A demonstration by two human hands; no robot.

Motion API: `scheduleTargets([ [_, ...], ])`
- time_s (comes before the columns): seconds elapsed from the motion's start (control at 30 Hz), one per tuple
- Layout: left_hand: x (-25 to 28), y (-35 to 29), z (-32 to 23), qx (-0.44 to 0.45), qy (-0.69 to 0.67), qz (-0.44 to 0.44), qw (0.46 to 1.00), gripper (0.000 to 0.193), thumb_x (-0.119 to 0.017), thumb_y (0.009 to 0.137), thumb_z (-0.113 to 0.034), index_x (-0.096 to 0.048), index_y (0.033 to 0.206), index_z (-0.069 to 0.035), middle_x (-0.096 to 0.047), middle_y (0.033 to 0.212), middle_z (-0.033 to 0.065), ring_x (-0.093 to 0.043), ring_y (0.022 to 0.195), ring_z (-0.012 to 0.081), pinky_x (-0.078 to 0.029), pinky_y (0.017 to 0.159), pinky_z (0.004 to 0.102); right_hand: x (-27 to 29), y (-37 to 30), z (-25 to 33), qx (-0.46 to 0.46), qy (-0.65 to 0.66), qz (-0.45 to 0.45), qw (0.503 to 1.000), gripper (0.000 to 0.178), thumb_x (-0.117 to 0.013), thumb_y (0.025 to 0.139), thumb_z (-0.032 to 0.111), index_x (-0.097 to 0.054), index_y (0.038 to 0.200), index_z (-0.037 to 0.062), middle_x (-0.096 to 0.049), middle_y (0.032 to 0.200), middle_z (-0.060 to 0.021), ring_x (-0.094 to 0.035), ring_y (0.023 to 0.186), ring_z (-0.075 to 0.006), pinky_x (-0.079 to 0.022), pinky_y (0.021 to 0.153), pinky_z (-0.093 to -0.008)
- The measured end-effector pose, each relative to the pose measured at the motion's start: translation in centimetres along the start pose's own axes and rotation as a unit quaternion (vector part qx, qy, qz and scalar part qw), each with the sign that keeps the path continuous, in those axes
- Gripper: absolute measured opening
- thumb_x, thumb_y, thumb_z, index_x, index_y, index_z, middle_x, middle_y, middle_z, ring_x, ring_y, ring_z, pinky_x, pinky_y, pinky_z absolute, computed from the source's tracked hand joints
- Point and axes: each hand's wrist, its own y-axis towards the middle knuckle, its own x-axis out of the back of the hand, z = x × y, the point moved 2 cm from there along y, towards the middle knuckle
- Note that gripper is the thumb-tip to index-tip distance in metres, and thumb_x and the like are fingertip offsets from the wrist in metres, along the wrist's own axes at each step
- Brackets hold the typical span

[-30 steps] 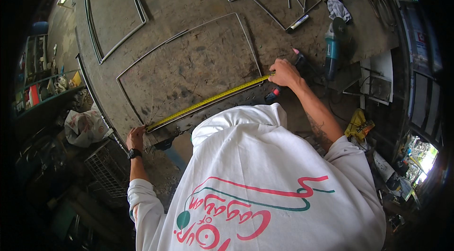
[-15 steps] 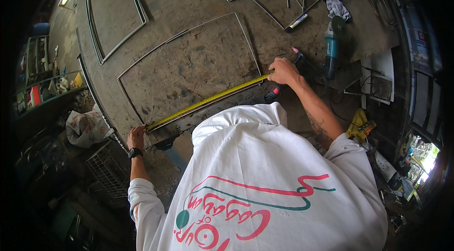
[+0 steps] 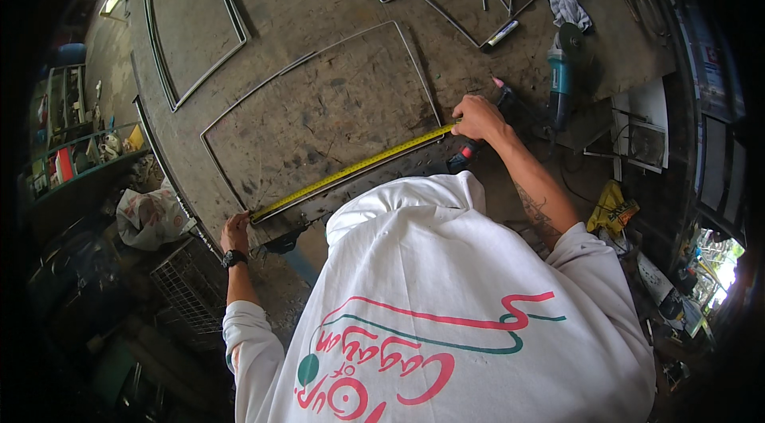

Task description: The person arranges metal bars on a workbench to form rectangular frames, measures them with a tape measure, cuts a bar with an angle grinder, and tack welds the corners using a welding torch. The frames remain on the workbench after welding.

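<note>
A yellow tape measure (image 3: 351,171) is stretched along the near side of a thin metal rod frame (image 3: 224,174) that lies on the worktable. My left hand (image 3: 235,230), with a black watch on the wrist, has its fingers closed on the tape's left end by the frame's near left corner. At the other end, by the near right corner, my right hand (image 3: 480,118) is closed round the tape. Its fingers hide that end, and no tape case can be made out. Below the right hand is a red and black tool (image 3: 464,153), partly covered.
An angle grinder (image 3: 559,76) lies right of my right hand, with a crumpled rag (image 3: 569,10) beyond it. A marker (image 3: 502,33) rests beside metal rods at the far right. Another rod frame (image 3: 209,70) lies at the far left. A wire rack (image 3: 190,286) stands below the table's left edge.
The view has shifted slightly. Both hands keep their grip at the two ends of the tape measure, and the tape and rod frame stay in place.
</note>
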Motion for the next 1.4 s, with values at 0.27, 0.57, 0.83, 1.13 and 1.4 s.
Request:
scheduleTargets([
  [0.27,0.0,-0.2,0.4,0.018,-0.031,0.013,0.999,0.023,-0.069,0.099,-0.018,-0.081,0.118,-0.016,-0.078,0.118,0.0112,-0.073,0.11,0.031,-0.056,0.093,0.0416,-0.1,0.0,0.2,-0.007,0.008,0.001,1.0,0.043,-0.091,0.075,0.031,-0.082,0.112,0.0096,-0.073,0.123,-0.0179,-0.065,0.124,-0.0373,-0.053,0.105,-0.0453],
  [0.57,0.0,-0.2,-0.1,0.04,-0.032,0.013,0.999,0.022,-0.069,0.1,-0.018,-0.081,0.118,-0.017,-0.079,0.118,0.0111,-0.074,0.109,0.0307,-0.057,0.094,0.0421,0.3,-0.3,0.4,-0.011,0.004,0.008,1.0,0.043,-0.09,0.077,0.03,-0.082,0.114,0.01,-0.073,0.127,-0.0182,-0.066,0.124,-0.0379,-0.053,0.106,-0.0458],
  [0.83,-0.4,-0.1,0.5,0.036,-0.042,0.004,0.998,0.024,-0.068,0.101,-0.018,-0.081,0.121,-0.016,-0.079,0.116,0.0123,-0.075,0.107,0.0289,-0.057,0.093,0.0411,0.6,-0.4,0.8,-0.021,0.001,0.012,1.0,0.042,-0.09,0.078,0.03,-0.082,0.114,0.0107,-0.072,0.128,-0.0172,-0.065,0.126,-0.0371,-0.053,0.106,-0.0459],
  [1.13,-0.6,0.1,0.7,0.009,-0.041,-0.006,0.999,0.025,-0.067,0.1,-0.019,-0.08,0.121,-0.013,-0.08,0.108,0.0139,-0.076,0.102,0.0277,-0.057,0.088,0.0403,-0.4,-0.4,0.4,-0.015,-0.005,-0.013,1.0,0.039,-0.09,0.078,0.028,-0.082,0.112,0.0116,-0.073,0.128,-0.0147,-0.066,0.125,-0.0349,-0.054,0.105,-0.0457],
  [1.4,-0.7,0.3,1.2,-0.001,-0.047,-0.006,0.999,0.024,-0.07,0.098,-0.016,-0.081,0.12,-0.013,-0.08,0.109,0.0146,-0.076,0.1,0.0278,-0.056,0.088,0.0389,-0.6,-0.5,0.1,-0.001,0.022,-0.039,0.999,0.04,-0.091,0.077,0.028,-0.082,0.11,0.0081,-0.073,0.121,-0.0177,-0.067,0.119,-0.0388,-0.054,0.103,-0.0463],
])
